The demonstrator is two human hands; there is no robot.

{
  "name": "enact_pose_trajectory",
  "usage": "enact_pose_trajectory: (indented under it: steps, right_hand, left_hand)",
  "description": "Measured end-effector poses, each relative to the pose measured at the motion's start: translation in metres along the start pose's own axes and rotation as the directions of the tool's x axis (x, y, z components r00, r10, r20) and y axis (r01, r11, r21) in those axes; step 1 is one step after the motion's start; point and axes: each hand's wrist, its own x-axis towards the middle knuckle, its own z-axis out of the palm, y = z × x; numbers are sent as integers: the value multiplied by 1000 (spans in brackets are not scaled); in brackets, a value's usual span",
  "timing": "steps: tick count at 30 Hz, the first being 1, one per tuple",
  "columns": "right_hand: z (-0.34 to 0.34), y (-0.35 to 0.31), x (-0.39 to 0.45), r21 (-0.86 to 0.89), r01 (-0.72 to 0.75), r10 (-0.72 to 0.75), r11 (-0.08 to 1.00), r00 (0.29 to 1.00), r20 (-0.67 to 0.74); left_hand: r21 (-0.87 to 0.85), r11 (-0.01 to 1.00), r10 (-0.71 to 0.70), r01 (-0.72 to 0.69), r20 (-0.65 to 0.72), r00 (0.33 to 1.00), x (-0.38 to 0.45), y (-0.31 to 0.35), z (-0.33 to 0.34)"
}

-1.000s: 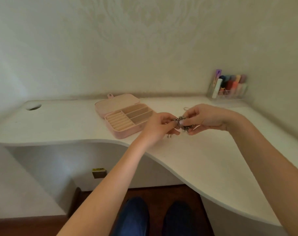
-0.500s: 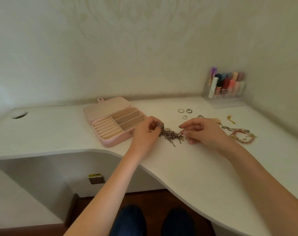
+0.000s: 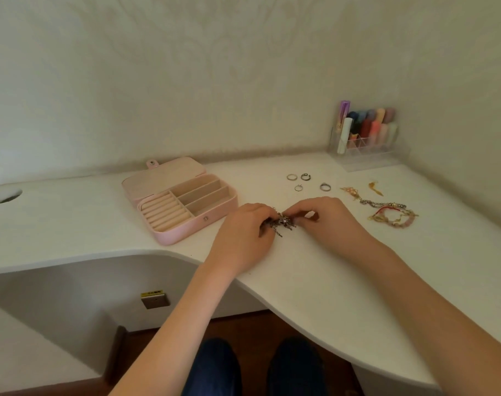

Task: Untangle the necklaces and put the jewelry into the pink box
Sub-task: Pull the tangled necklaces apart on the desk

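Both of your hands have drawn closer together than half a second ago, meeting over the tangled necklaces, which lie on the desk just right of the pink box. Your left hand has its fingers curled round the left side of the dark metal clump, and your right hand pinches the clump's right side with bent fingertips; a short length of chain trails out below, between the two hands.

Your pink box stands open, lid laid flat behind it, with ring rolls in the left part and three long compartments on the right; no jewelry shows inside.

Beyond your right hand four rings sit apart from one another on the desk. Farther right lie a small gold piece and a loose heap of chains and bracelets in gold, red and pink. A clear organizer with coloured tubes stands in the far corner against the wall.
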Motion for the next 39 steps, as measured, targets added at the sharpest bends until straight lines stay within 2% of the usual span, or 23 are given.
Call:
enact_pose_trajectory:
  steps: [3,6,8,10,12,14,18,20,23,27,30,35,39]
  right_hand:
    - [-6,8,2,-25,-38,36,999,996,-79]
    - [-9,3,0,38,23,-18,999,992,-124]
    - [-6,-6,-1,97,78,-69,992,993,-91]
    - [2,-11,-1,89,122,-121,988,993,-12]
    - [8,-11,0,20,141,-142,990,986,86]
    - [10,-6,1,-78,137,-128,988,985,116]
    - [6,4,2,-373,56,-37,926,998,57]
    - [4,5,1,-456,22,-19,890,1000,12]
    - [2,3,1,-338,64,-87,939,995,-52]
    - [9,4,6,-285,85,-97,955,995,-28]
    - [9,2,7,-219,44,-50,975,998,-26]
    - [6,-1,1,-152,-26,44,988,992,119]
    - [5,-5,0,-35,47,-45,998,998,51]
  left_hand:
    - [-51,999,-12,16,84,996,-2,3,-3]
    - [-163,981,-76,101,154,985,-3,4,-5]
    - [-195,974,-105,117,73,992,-3,3,-5]
    - [-85,994,-68,62,-70,995,-3,0,-3]
    - [25,999,-41,43,-75,996,-1,-2,0]
    - [93,994,-48,51,-42,998,0,-3,2]
    - [150,986,-74,78,-31,997,-1,-4,2]
    - [130,988,-83,87,-38,996,-2,-3,2]
    - [49,996,-76,79,-65,995,-2,-2,1]
    - [38,999,-38,35,92,995,0,-1,1]
    - [52,997,-58,55,64,996,0,1,1]
    - [17,998,-60,59,34,998,-1,2,2]
    - [3,998,-60,60,93,994,-1,0,2]
